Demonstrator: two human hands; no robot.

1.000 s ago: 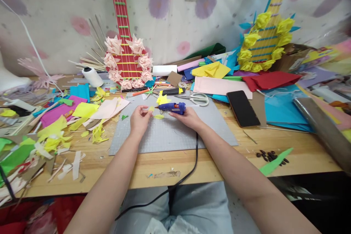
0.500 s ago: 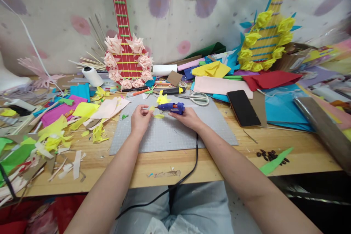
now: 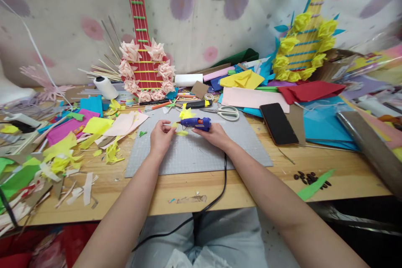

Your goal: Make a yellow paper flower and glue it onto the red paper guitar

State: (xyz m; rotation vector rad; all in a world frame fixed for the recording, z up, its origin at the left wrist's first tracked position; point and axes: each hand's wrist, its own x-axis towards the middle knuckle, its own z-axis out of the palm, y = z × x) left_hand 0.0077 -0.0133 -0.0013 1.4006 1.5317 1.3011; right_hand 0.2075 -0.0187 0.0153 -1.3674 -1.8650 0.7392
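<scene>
My right hand point(image 3: 214, 134) is closed around a blue hot glue gun point(image 3: 196, 124), its nozzle pointing left. A black cord point(image 3: 225, 180) runs from the gun down over the table edge. Just left of the nozzle, my left hand point(image 3: 162, 136) pinches a small yellow paper piece point(image 3: 174, 125), partly hidden by the fingers. Under the gun lies a yellow paper petal point(image 3: 182, 133) on the grey cutting mat point(image 3: 201, 157). Behind the gun sits a yellow paper flower point(image 3: 186, 112).
Scissors point(image 3: 228, 113) and a utility knife point(image 3: 197, 104) lie at the mat's back edge. A phone point(image 3: 278, 123) rests to the right. Paper scraps point(image 3: 63, 150) cover the left side. Two flower-trimmed guitar models, one red point(image 3: 144, 67), one yellow point(image 3: 303, 50), stand behind.
Almost nothing differs. The glue gun and its nozzle have shifted very slightly left toward the yellow paper piece in my left hand.
</scene>
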